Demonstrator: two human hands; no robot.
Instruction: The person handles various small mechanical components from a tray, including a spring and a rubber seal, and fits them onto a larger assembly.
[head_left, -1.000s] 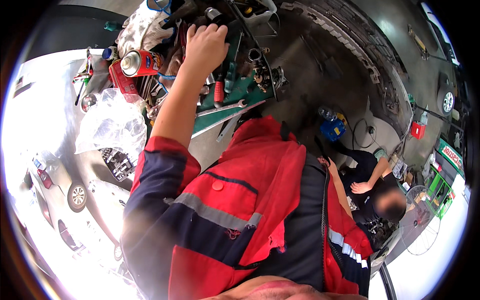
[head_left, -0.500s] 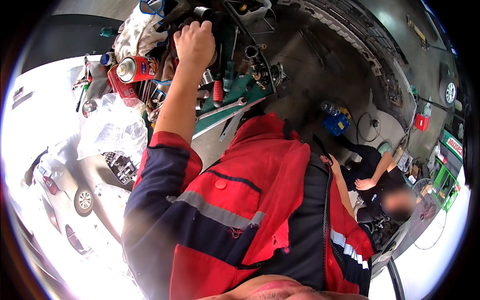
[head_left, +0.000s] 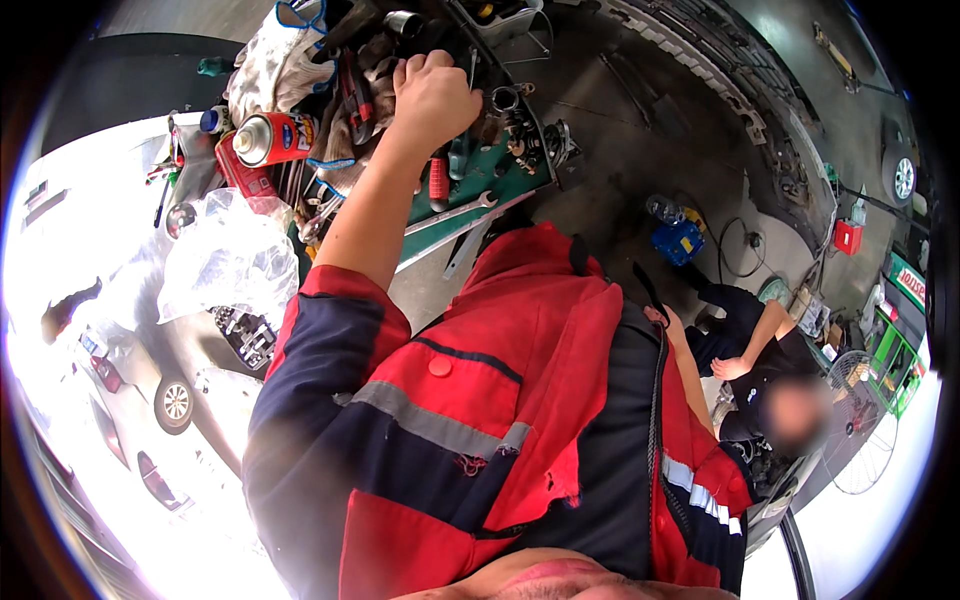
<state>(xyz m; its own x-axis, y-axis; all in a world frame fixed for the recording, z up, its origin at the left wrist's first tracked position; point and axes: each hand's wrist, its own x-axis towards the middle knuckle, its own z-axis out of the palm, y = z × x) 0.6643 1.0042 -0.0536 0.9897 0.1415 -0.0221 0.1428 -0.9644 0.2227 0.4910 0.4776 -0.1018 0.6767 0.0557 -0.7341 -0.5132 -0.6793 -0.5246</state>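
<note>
My left hand reaches over a green tool tray packed with tools. Its fingers are curled downward, and whatever they grip is hidden beneath them. Close by are a screwdriver with a red handle, another with a dark green handle and a combination wrench. Left of the hand lie red-handled pliers and white work gloves. My right hand hangs beside my jacket, mostly hidden, with a narrow black thing next to it; its fingers cannot be made out.
An orange-red spray can and a clear plastic bag lie left of my arm. Metal parts sit at the tray's right edge. A blue device stands on the floor near a co-worker in dark clothes. A fan is far right.
My left hand has moved right across the tray, uncovering the red-handled pliers. My right arm has hardly moved.
</note>
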